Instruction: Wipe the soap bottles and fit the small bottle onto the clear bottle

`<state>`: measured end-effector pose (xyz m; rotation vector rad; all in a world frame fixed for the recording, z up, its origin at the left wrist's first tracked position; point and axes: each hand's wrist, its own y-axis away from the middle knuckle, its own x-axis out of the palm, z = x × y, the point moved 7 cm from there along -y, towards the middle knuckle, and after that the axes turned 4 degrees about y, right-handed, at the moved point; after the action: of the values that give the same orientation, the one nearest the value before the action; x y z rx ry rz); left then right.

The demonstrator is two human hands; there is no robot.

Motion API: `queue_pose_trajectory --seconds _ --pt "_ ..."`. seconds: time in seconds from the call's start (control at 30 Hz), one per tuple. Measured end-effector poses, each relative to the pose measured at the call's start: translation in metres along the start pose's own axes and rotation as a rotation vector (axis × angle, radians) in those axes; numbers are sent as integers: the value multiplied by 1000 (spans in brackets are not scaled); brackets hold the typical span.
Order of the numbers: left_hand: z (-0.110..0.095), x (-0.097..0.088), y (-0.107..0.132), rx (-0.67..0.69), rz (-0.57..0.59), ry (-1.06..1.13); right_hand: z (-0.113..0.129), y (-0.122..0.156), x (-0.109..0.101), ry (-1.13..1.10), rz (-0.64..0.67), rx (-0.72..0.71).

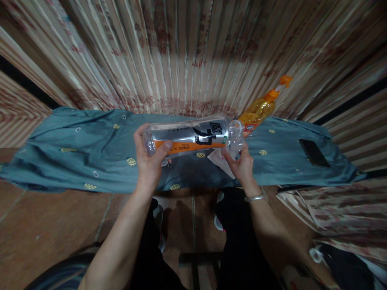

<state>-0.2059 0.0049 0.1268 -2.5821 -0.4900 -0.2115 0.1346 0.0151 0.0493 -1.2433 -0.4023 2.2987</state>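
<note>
A large clear plastic bottle (187, 135) with a silver and orange label lies sideways in the air above the cloth. My left hand (150, 163) is wrapped round its base end, thumb across the label. At the neck end my right hand (243, 164) is closed on the clear plastic; its far fingers are partly hidden behind it. Beneath the right hand shows a white tissue or cloth (222, 162). Just beyond the neck stands an orange spray bottle (256, 110) with yellow liquid and an orange trigger head.
The narrow table carries a blue-green patterned cloth (99, 147). A dark phone (314, 153) lies on its right part. Pleated patterned curtains (181, 52) hang behind and at the sides. Dark bars run along both sides. Below are my legs and a tiled floor (60, 217).
</note>
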Motion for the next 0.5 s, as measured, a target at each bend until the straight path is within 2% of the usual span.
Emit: queue_pose_trajectory --seconds 0.5 --pt "5 -2 0 -40 -16 -4 0 0 0 -29 12 23"
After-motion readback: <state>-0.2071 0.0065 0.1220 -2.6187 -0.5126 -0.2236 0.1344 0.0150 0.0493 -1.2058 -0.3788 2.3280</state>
